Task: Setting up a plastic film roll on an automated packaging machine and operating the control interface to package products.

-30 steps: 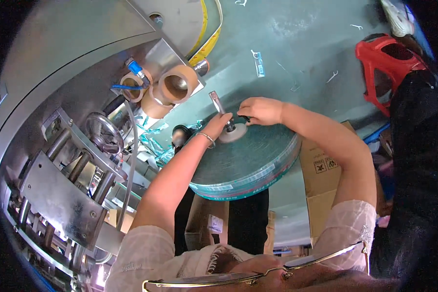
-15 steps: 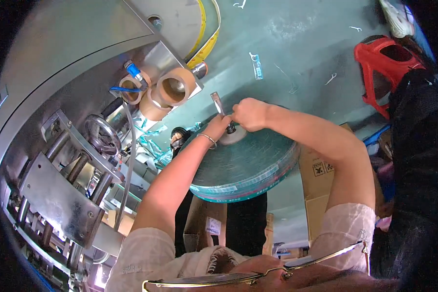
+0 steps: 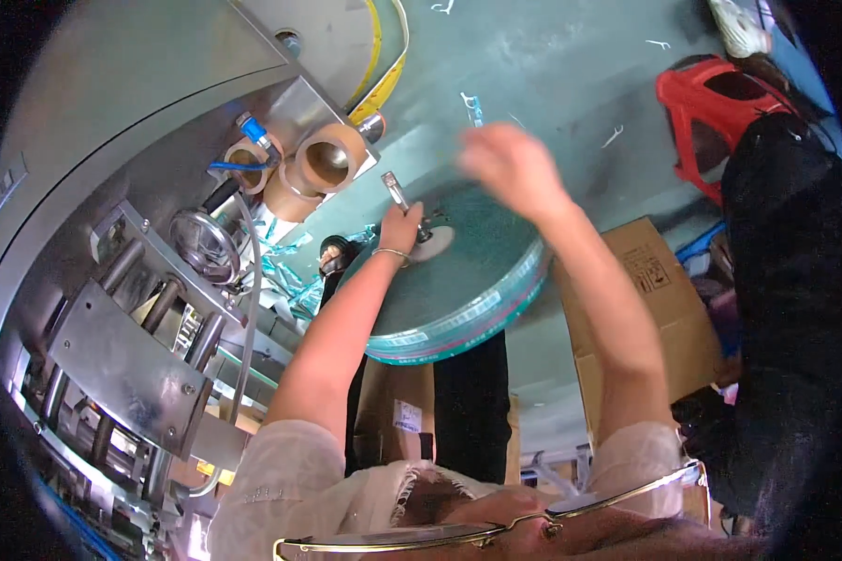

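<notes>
A large roll of teal printed film (image 3: 477, 252) is in front of me, its flat face tilted up. At its middle is a pale round hub (image 3: 435, 245) with a dark fitting beside it. My left hand (image 3: 399, 229) is at this hub, its fingers closed around a metal rod (image 3: 396, 192) with a flat shiny end that sticks out past the hand. Above the far right part of the roll, my right hand (image 3: 515, 168) is off the hub and smeared by motion. Its fingers cannot be made out clearly.
A metal machine with rollers and a handwheel (image 3: 204, 245) stands at left. Several brown tape rolls (image 3: 332, 159) sit on its ledge. A red plastic stool (image 3: 697, 112) and another person's dark-clothed leg (image 3: 781, 234) are at right, beside a cardboard box (image 3: 641, 299). Teal scraps (image 3: 290, 280) lie beyond the roll's left side.
My right hand has left the hub and swung up, away and to the right. My left hand stays by the rod. The whole view has shifted slightly.
</notes>
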`<state>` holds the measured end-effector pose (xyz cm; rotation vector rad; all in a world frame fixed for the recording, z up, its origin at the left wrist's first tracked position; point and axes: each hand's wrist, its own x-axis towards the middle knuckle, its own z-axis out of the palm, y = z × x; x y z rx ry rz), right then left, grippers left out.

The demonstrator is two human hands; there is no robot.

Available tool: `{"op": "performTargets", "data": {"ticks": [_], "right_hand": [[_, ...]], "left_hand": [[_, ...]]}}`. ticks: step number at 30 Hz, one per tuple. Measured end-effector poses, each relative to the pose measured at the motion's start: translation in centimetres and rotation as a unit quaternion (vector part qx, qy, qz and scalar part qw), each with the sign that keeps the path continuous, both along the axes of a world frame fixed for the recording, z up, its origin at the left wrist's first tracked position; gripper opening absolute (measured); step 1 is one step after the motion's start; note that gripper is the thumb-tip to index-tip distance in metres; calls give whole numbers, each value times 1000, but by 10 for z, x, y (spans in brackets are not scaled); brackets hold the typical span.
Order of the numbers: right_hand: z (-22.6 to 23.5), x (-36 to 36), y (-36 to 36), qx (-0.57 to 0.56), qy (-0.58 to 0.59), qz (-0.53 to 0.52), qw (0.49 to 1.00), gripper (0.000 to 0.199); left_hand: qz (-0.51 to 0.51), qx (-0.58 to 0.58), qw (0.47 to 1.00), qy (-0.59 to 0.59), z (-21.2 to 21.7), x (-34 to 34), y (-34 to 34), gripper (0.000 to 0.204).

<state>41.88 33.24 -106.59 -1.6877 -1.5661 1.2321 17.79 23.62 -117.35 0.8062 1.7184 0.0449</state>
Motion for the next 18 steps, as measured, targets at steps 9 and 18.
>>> {"op": "performTargets", "data": {"ticks": [9, 18], "right_hand": [[47, -118, -208, -253, 540, -707, 380, 39], [-44, -111, -240, -104, 667, -614, 408, 31]], "left_hand": [[-35, 8, 990, 137, 11, 12, -7, 40], [70, 23, 995, 59, 22, 40, -40, 35]]}}
